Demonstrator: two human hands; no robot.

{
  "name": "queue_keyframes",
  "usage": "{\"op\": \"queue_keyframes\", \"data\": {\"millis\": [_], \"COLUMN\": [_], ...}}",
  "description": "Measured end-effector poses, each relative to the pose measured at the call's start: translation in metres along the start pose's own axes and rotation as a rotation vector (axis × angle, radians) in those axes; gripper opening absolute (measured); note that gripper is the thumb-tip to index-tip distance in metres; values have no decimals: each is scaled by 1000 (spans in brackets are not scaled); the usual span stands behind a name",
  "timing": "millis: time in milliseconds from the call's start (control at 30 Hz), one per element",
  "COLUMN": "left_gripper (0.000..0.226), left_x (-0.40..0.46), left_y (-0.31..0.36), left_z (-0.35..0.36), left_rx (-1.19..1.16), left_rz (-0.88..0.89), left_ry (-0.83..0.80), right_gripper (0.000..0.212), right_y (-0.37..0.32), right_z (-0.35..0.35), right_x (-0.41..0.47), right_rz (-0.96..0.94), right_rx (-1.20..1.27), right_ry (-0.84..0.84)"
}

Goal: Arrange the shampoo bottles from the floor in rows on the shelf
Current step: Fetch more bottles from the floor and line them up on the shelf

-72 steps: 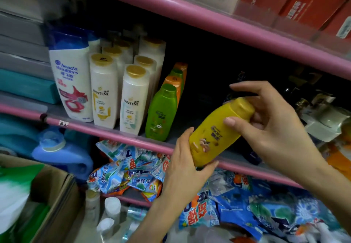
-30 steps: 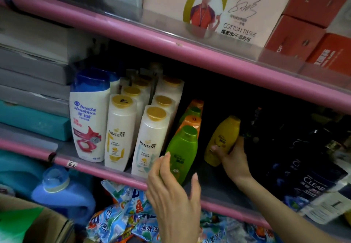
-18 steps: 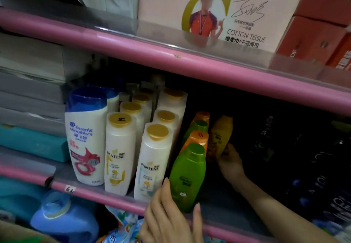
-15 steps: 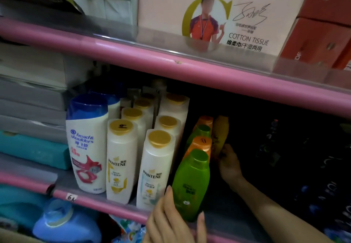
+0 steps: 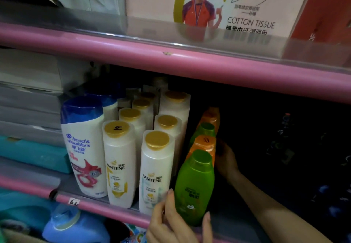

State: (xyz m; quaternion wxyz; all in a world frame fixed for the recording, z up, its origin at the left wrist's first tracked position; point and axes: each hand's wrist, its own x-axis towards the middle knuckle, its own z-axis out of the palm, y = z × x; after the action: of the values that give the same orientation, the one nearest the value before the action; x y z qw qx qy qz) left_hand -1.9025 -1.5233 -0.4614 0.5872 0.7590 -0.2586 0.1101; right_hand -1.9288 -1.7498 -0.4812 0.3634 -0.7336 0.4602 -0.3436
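Yellow bottle we saw carried in a moment ago was now hidden behind the orange bottle [image 5: 204, 144], our right hand [image 5: 226, 162] reached deep there, grip unclear; left hand [image 5: 176, 223] loosely steadied the green bottle [image 5: 194, 187], row nearly set

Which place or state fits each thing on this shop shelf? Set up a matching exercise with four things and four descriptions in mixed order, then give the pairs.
Things:
1. Head & Shoulders bottle
2. front green bottle
3. cotton tissue box
4. right hand

Descriptions:
A. on the upper shelf
B. leftmost in the front row
C. deep in the shelf, beside the orange bottles
D. touched by the left hand fingers

Pairs: 1-B, 2-D, 3-A, 4-C
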Motion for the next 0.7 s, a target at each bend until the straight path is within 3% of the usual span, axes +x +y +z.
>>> {"op": "queue_keyframes", "data": {"millis": [200, 367, 467, 567, 633, 700], "left_gripper": [71, 77, 53, 64, 65, 84], "left_x": [5, -2, 4, 7, 0, -12], "left_y": [3, 6, 14, 11, 10, 2], "left_z": [-4, -1, 0, -4, -3, -3], "left_rx": [96, 117, -107, -144, 7, 166], "left_rz": [-73, -51, -25, -8, -29, 18], "left_ry": [-19, -20, 141, 116, 31, -72], "right_gripper": [29, 30, 34, 34, 31, 31], "right_y": [2, 3, 3, 4, 4, 4], "right_z": [5, 5, 4, 5, 5, 5], "right_x": [-3, -3, -4, -3, -3, -3], "right_rz": [-47, -79, -112, -109, -104, -93], "right_rx": [175, 183, 165, 171, 188, 223], "right_ry": [-32, -22, -10, -12, -22, -36]}}
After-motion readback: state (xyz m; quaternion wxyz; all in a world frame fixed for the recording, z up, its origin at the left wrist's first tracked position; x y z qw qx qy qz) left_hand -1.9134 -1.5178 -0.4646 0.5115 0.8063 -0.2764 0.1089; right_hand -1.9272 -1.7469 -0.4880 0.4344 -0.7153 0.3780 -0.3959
